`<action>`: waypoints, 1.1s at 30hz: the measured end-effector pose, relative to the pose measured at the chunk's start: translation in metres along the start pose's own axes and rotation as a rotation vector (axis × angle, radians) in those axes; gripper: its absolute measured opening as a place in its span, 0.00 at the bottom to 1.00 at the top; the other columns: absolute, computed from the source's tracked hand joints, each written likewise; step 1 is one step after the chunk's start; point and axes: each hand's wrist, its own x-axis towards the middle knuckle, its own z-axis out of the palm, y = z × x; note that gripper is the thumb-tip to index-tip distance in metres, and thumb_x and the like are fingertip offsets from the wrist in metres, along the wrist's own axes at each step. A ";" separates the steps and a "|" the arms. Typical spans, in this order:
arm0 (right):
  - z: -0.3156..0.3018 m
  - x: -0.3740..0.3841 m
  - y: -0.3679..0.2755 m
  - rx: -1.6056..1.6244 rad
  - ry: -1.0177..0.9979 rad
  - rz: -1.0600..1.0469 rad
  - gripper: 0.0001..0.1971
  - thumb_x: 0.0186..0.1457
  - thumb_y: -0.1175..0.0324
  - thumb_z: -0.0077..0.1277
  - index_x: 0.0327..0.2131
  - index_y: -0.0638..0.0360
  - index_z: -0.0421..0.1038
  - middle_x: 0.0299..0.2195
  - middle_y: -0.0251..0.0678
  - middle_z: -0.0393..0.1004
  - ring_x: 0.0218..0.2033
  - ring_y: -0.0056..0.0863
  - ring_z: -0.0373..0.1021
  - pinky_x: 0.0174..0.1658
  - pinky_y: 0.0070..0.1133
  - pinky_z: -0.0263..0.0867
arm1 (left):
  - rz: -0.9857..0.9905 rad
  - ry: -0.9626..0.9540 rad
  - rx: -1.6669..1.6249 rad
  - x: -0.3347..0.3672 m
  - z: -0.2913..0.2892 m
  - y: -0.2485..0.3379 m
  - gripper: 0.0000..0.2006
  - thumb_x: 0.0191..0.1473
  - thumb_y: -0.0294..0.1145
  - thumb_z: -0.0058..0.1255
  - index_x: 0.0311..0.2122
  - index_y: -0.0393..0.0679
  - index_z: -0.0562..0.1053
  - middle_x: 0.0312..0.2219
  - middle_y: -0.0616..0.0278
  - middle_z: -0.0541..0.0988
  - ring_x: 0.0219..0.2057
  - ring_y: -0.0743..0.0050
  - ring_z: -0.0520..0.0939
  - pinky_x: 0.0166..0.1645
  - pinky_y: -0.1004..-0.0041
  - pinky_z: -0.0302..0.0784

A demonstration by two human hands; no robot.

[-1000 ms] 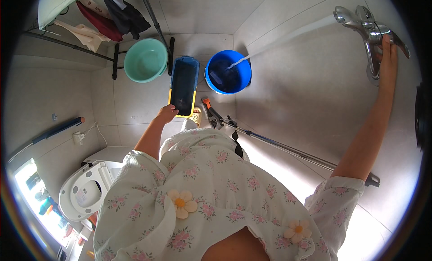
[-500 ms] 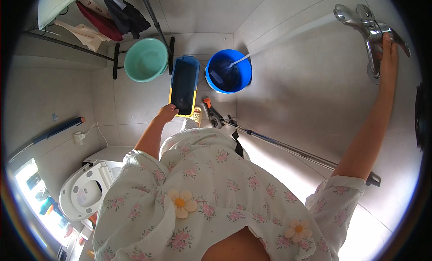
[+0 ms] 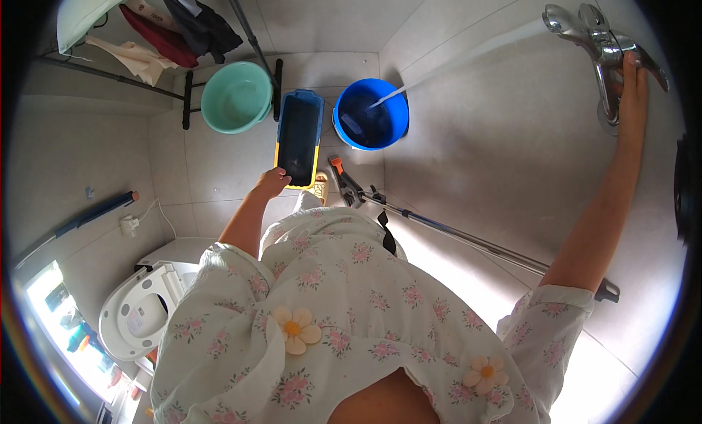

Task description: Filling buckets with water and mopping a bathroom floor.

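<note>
Hardly anything's moved since a second ago, just a slight drift of the view; left hand is still pinching the near rim of a blue-and-yellow rectangular tub, sitting on the floor; right hand has its fingers together against the chrome faucet, can't tell how tight; water stream shoots left into the round blue bucket, right of the tub; mint-green basin sits far left; chrome-poled mop lies nearer, on the right.
</note>
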 end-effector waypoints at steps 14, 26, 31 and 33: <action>-0.004 0.006 0.006 0.033 -0.008 -0.020 0.28 0.46 0.44 0.38 0.37 0.63 0.63 0.35 0.39 0.65 0.38 0.27 0.62 0.36 0.20 0.58 | -0.002 0.002 -0.003 -0.004 -0.001 0.003 0.21 0.43 0.44 0.46 0.39 0.40 0.66 0.35 0.55 0.72 0.38 0.61 0.72 0.42 0.70 0.66; -0.003 0.001 -0.007 0.011 0.020 -0.006 0.28 0.46 0.44 0.39 0.37 0.63 0.63 0.35 0.39 0.66 0.37 0.26 0.62 0.36 0.20 0.58 | 0.035 0.036 0.033 -0.009 0.000 -0.001 0.16 0.45 0.41 0.45 0.37 0.41 0.68 0.33 0.55 0.73 0.35 0.61 0.73 0.41 0.70 0.67; -0.007 0.007 0.005 0.014 0.007 0.014 0.29 0.45 0.44 0.41 0.38 0.63 0.63 0.35 0.38 0.66 0.37 0.25 0.62 0.37 0.19 0.57 | -0.014 -0.022 0.002 -0.011 -0.001 0.001 0.20 0.43 0.44 0.46 0.39 0.41 0.66 0.35 0.55 0.72 0.38 0.62 0.72 0.42 0.71 0.66; -0.005 0.004 -0.001 0.031 0.043 -0.027 0.29 0.44 0.44 0.42 0.38 0.63 0.63 0.36 0.38 0.66 0.37 0.25 0.62 0.37 0.18 0.57 | -0.002 -0.019 0.024 -0.014 -0.002 0.002 0.20 0.43 0.44 0.46 0.39 0.41 0.66 0.35 0.55 0.72 0.38 0.62 0.72 0.42 0.71 0.66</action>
